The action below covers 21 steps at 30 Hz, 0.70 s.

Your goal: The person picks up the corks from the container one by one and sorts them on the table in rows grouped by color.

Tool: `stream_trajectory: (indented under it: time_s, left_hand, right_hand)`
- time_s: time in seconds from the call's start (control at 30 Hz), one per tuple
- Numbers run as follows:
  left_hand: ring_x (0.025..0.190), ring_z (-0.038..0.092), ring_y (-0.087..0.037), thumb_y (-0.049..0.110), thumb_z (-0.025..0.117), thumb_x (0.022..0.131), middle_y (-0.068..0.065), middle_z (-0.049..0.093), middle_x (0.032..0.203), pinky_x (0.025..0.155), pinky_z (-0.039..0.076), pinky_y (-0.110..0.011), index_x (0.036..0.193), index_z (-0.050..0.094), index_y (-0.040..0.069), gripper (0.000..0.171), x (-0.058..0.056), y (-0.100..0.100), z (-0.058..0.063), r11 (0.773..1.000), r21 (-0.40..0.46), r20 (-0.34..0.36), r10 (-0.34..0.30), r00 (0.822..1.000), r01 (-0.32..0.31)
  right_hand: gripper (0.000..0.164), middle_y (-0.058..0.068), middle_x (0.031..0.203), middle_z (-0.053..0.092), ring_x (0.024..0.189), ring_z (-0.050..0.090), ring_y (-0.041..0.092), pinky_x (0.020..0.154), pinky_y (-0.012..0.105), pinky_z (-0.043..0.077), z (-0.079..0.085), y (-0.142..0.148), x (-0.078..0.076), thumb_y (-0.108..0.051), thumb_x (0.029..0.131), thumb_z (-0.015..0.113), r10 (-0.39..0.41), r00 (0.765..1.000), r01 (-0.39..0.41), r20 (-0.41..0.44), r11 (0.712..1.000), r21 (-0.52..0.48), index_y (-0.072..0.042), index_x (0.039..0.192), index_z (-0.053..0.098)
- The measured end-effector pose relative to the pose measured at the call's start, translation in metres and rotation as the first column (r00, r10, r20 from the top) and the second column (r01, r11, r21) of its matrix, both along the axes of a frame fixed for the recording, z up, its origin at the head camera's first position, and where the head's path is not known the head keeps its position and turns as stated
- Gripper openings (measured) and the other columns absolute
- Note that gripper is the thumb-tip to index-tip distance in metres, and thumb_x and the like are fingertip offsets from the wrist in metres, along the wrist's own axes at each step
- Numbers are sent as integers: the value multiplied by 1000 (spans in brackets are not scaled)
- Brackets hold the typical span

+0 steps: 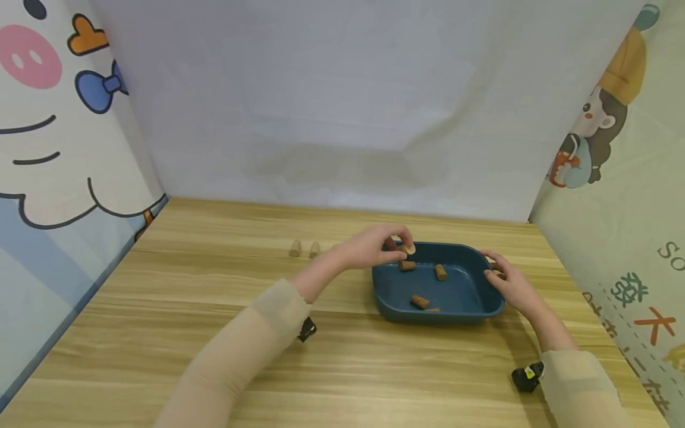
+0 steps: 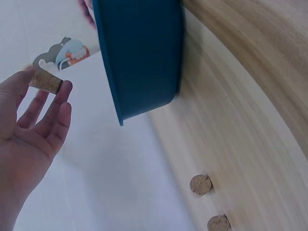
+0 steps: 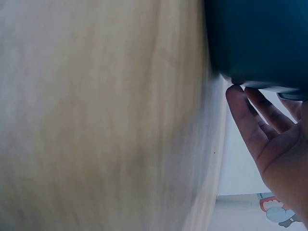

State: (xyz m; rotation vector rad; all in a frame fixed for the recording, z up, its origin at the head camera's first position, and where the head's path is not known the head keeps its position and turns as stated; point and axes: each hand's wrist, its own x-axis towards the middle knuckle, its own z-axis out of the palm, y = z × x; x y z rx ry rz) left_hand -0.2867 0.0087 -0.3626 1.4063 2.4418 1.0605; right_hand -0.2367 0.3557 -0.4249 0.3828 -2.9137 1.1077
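My left hand point(image 1: 377, 246) pinches a tapered cork point(image 2: 46, 81) between thumb and fingertips, over the back left part of a deep blue dish point(image 1: 385, 312). My right hand point(image 1: 511, 285) holds the dish's right end at the rim; its fingers point(image 3: 238, 103) bear against the outside in the right wrist view. Inside, several brown corks lie scattered on the bottom, among them one cork point(image 1: 441, 272) near the middle and another cork point(image 1: 420, 301) by the front wall. The front wall partly hides one more.
Left of the dish, a cork point(image 1: 295, 248) and a second cork point(image 1: 314, 249) stand in a row on the wooden table point(image 1: 214, 333), with another partly behind my left forearm. A white sheet point(image 1: 332, 107) hangs along the back edge, and printed cloths flank both sides.
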Motion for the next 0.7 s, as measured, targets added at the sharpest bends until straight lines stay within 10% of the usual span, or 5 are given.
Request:
stream_trajectory:
  time_s: [0.7]
  left_hand:
    - [96, 63, -16, 12, 65, 90, -4, 62, 106, 67, 53, -25, 91, 54, 13, 11, 11, -69, 7, 982, 116, -14, 152, 988, -149]
  right_hand:
    - [48, 34, 139, 36, 123, 40, 50, 99, 66, 33, 4, -1, 3, -15, 101, 42, 1, 1000, -1, 14, 1000, 4, 0, 145, 30]
